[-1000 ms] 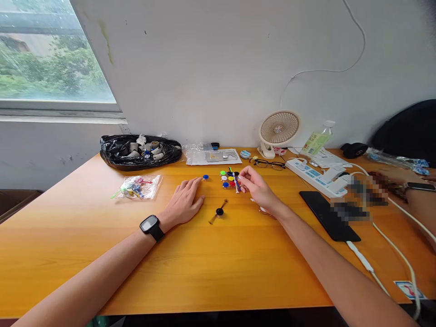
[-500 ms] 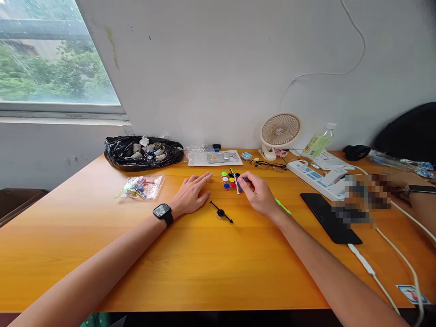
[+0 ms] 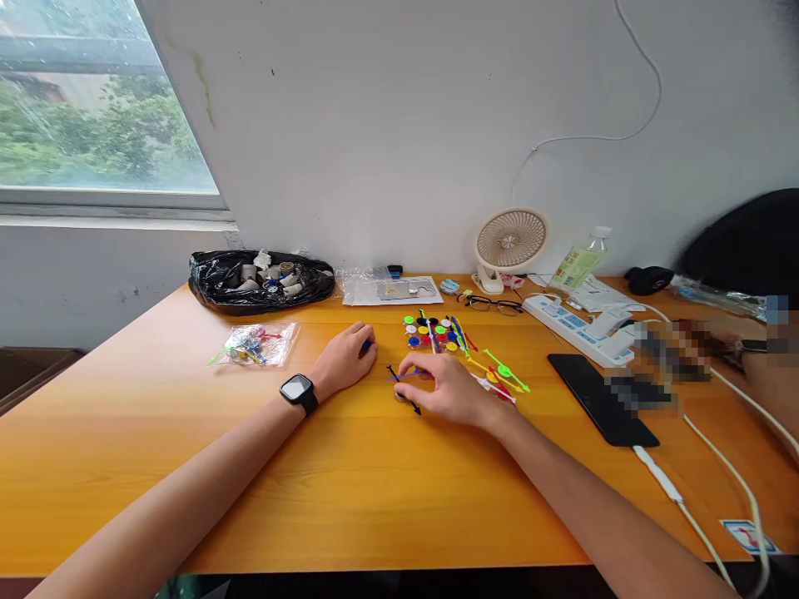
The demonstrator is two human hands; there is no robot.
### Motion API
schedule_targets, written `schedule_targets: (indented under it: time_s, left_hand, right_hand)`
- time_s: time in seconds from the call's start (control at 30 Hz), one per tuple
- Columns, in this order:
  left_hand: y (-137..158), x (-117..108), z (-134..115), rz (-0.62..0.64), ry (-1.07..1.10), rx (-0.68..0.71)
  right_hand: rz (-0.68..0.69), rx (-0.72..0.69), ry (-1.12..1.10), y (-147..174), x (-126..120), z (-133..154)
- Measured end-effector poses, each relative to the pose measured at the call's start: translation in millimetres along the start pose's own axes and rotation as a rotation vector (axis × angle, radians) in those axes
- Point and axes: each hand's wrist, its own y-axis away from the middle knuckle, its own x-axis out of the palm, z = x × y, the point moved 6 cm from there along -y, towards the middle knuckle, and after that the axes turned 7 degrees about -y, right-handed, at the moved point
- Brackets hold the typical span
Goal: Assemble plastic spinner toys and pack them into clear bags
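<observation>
My left hand (image 3: 348,356) rests on the table with its fingers curled around a small blue disc (image 3: 365,344), partly hidden. My right hand (image 3: 446,387) is closed on a thin blue arrow (image 3: 399,377), which sticks out to the left of the fingers. Directly below the thumb lies a black arrow spinner (image 3: 410,403), arrow tip toward me; whether the thumb touches it I cannot tell. Beyond the right hand, several coloured discs (image 3: 413,341) stand in rows. Loose coloured arrows (image 3: 462,333) lie beside them, and a green arrow spinner (image 3: 504,371) is among more pieces to the right.
A clear bag of pieces (image 3: 255,345) lies left, before a black plastic bag (image 3: 215,287). At the back are a fan (image 3: 512,241) and glasses (image 3: 490,304). A power strip (image 3: 562,324), a phone (image 3: 599,399) and another person's hand, partly pixelated, are on the right.
My right hand has come nearer and down from the rows of discs to the black spinner, now with a blue arrow. My left hand, flat before, has curled around a blue disc.
</observation>
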Motion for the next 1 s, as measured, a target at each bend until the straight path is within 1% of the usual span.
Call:
schedule_targets:
  time_s: [0.1, 0.2, 0.33, 0.53, 0.67, 0.73, 0.8, 0.87, 0.93, 1.0]
  left_hand:
    - [4, 0, -4, -0.004, 0.008, -0.019]
    - [12, -4, -12, -0.006, 0.035, -0.039]
    - [25, -6, -30, 0.039, 0.124, 0.002]
    - [34, -1, -58, 0.103, 0.217, 0.158]
    - [36, 2, -70, 0.139, 0.237, 0.175]
    - [37, 2, -72, 0.138, 0.234, 0.170]
    - [38, 2, -71, 0.119, 0.251, 0.139]
    - [38, 3, -66, 0.101, 0.289, 0.090]
    - [37, 3, -61, 0.096, 0.328, 0.058]
    - [36, -1, -56, 0.080, 0.348, 0.048]
  right_hand:
    - [0.142, -0.034, 0.083, 4, 10, 14]
    - [0.172, -0.009, 0.183, 6, 8, 13]
    - [0.145, 0.067, 0.288, 15, -7, -1]
    - [0.055, 0.149, 0.396, 47, -37, -22]
    - [0.014, 0.160, 0.446, 62, -51, -34]
    - [-0.038, 0.154, 0.456, 65, -57, -33]
    - [-0.099, 0.163, 0.409, 65, -60, -28]
    - [-0.134, 0.183, 0.282, 61, -57, -19]
    - [-0.136, 0.188, 0.105, 50, -47, -9]
    - [-0.127, 0.170, -0.067, 34, -31, 0]
